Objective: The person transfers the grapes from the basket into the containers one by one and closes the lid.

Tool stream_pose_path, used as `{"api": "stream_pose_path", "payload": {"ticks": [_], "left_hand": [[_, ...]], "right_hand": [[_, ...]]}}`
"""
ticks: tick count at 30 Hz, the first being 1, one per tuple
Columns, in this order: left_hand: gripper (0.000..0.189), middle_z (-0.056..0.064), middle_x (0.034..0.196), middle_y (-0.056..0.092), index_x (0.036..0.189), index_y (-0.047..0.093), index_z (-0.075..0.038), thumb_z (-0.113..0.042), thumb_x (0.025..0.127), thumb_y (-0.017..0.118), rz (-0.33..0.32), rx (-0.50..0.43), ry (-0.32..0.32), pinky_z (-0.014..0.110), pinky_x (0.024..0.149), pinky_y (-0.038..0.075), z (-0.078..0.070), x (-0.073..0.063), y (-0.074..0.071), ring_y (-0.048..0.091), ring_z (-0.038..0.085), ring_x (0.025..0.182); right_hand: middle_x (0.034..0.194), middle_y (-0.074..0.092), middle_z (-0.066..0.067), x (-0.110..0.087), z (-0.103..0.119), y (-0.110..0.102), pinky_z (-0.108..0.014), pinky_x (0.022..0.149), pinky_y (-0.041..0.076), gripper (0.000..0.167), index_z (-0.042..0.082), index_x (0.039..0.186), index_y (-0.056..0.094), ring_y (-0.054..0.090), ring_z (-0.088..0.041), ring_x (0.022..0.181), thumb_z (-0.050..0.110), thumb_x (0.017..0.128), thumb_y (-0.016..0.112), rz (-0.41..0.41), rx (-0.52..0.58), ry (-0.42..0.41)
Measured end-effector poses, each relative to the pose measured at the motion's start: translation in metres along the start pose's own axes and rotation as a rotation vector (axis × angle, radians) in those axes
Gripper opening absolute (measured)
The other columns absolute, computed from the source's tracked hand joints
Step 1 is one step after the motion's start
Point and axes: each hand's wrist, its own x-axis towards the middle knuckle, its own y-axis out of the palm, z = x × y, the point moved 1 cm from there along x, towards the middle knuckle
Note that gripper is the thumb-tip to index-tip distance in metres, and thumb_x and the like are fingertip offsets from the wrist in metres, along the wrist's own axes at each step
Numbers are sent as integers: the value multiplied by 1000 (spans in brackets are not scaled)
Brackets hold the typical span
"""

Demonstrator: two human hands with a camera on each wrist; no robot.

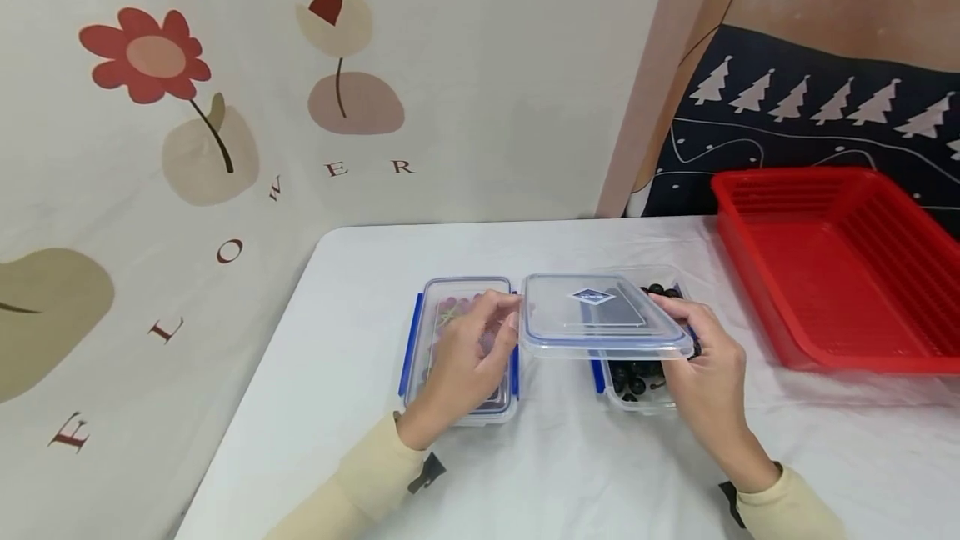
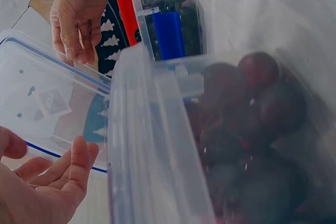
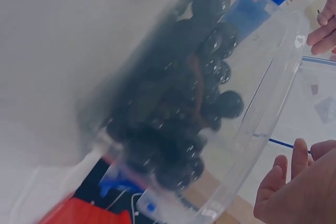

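A clear plastic lid [image 1: 592,315] with a blue seal and diamond-shaped sticker hangs tilted between both hands. My right hand [image 1: 708,377] grips its right edge, the thumb low and the fingers higher up. At the left edge, the thumb and fingertips of my left hand [image 1: 468,361] hold the rim. Below the lid and partly hidden by it, an uncovered clear box [image 1: 626,401] holds dark grapes [image 3: 173,103], with a blue clip [image 1: 597,375] hanging at its side. Under my left hand, a lidded clear box [image 1: 461,283] contains reddish-purple grapes [image 2: 252,114].
A large red plastic basket [image 1: 832,273] stands at the right, behind the grape boxes. The white-covered table [image 1: 337,315] meets a flower-printed curtain [image 1: 480,82] at the back. A dark cloth with white trees [image 1: 795,98] hangs behind the basket.
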Motion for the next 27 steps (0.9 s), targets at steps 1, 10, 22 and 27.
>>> {"api": "stream_pose_path", "payload": {"ticks": [1,10,22,27], "left_hand": [[23,2,97,72,129,69,-1,-8,110,57,4,-10,-2,31,70,57,0,0,2,67,17,85],[35,13,126,74,146,59,3,-11,115,52,108,-153,-65,35,89,63,-3,3,21,76,25,96],[45,16,141,69,151,57,2,-20,112,57,193,-119,-90,35,95,60,-5,2,47,71,25,121],[53,12,130,72,156,53,3,-25,111,61,252,-129,-135,30,86,59,-6,-1,59,69,21,115]], "right_hand": [[118,77,-18,0,-1,-3,-13,93,50,43,-4,124,79,68,0,115,-22,85,78,12,-7,7],[123,76,-17,2,-12,-27,-10,102,44,51,0,128,79,60,7,123,-23,82,82,84,-132,12],[148,64,-15,-5,-26,-58,-15,107,31,42,8,143,74,48,4,136,-4,107,56,219,-134,165],[153,61,-18,-9,-35,-70,-25,103,24,42,9,147,71,45,5,140,2,111,50,274,-146,181]]}}
